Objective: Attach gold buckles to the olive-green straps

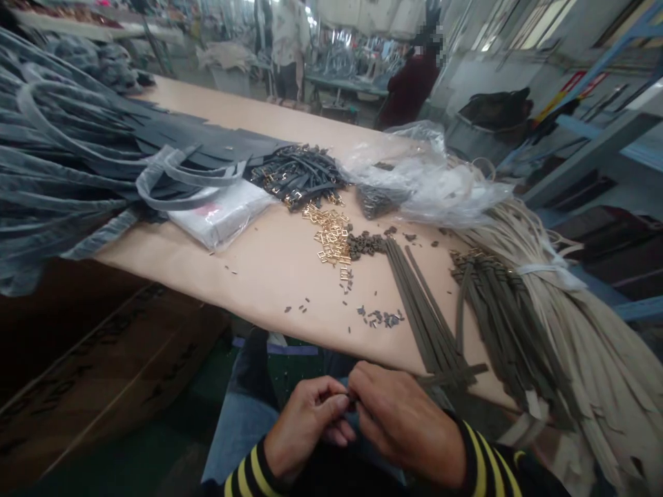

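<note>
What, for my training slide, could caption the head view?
Left fingers and right fingers meet before a table holding gold fittings and olive straps.

We see a long desk (269,276) with a plain tan top, stretching away toward the back of the room. Beneath it, we make out a dark green floor (207,376), in shadow. Beyond, we find another table (352,85) with a bluish-green top, and at the far left a pale-topped table (155,32). On our right rises a pale wall (549,72), with bright windows (505,26) set high and slanting in our view. Nearer on that side, we notice a blue metal frame (595,65). Small bright lights (309,10) show at the top; the far end looks blurred to us.
</note>
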`<control>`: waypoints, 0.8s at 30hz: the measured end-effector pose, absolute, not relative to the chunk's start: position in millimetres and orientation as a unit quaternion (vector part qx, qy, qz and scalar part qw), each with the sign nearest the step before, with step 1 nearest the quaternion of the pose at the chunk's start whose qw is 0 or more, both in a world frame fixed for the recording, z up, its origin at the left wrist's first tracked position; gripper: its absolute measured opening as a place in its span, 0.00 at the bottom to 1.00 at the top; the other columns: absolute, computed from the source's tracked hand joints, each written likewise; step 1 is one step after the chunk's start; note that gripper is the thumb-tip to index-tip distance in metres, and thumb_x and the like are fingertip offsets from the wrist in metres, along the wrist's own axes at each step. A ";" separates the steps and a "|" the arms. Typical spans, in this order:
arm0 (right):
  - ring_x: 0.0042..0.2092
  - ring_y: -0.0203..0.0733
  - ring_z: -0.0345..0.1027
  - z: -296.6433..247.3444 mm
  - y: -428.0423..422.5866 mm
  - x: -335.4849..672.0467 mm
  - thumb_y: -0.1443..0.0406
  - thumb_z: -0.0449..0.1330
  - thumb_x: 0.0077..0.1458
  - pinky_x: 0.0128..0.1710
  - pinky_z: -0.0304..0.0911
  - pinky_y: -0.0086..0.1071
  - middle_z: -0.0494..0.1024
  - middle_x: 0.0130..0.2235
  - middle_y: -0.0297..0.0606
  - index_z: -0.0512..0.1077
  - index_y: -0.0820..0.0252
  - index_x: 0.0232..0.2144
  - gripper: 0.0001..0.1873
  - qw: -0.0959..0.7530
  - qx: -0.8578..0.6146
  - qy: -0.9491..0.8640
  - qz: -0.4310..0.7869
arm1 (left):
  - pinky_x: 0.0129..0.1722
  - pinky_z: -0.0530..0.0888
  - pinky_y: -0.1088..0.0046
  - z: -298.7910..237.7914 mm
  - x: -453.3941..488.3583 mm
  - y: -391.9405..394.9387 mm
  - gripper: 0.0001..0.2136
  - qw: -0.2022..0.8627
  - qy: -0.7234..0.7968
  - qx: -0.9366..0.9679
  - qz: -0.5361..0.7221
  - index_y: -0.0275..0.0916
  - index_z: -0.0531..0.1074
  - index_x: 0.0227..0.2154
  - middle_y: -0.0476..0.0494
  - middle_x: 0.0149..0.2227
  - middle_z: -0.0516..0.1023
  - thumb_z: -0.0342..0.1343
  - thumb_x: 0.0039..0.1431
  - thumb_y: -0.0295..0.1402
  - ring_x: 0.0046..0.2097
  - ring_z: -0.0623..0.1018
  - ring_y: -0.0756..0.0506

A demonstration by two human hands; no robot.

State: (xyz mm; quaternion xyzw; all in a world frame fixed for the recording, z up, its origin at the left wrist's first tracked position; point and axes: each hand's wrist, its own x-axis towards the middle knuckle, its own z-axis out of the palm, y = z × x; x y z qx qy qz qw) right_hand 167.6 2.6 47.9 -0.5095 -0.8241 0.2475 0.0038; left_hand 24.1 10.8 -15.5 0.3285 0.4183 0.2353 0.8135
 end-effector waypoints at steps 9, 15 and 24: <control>0.30 0.35 0.65 32.5 134.7 213.3 0.71 0.50 0.49 0.32 0.57 0.25 0.74 0.27 0.36 0.69 0.62 0.27 0.08 0.176 -0.650 -0.726 0.141 | 0.12 0.57 0.85 -38.0 28.7 29.9 0.18 0.764 0.469 0.288 0.337 0.34 0.62 0.18 0.54 0.11 0.65 0.57 0.40 0.46 0.12 0.62 0.58; 0.30 0.38 0.66 11.8 201.2 222.7 0.67 0.52 0.49 0.31 0.57 0.28 0.75 0.28 0.41 0.72 0.64 0.26 0.09 0.174 -0.697 -0.687 0.114 | 0.10 0.54 0.84 -56.8 27.4 32.1 0.20 0.768 0.472 0.305 0.308 0.36 0.60 0.18 0.54 0.08 0.64 0.54 0.40 0.51 0.10 0.59 0.57; 0.27 0.36 0.66 15.0 210.6 229.8 0.73 0.55 0.41 0.30 0.58 0.26 0.73 0.20 0.36 0.72 0.63 0.21 0.06 0.113 -0.685 -0.702 0.158 | 0.11 0.57 0.84 -39.5 29.3 31.0 0.16 0.773 0.468 0.282 0.322 0.35 0.61 0.19 0.56 0.11 0.64 0.55 0.43 0.44 0.12 0.61 0.58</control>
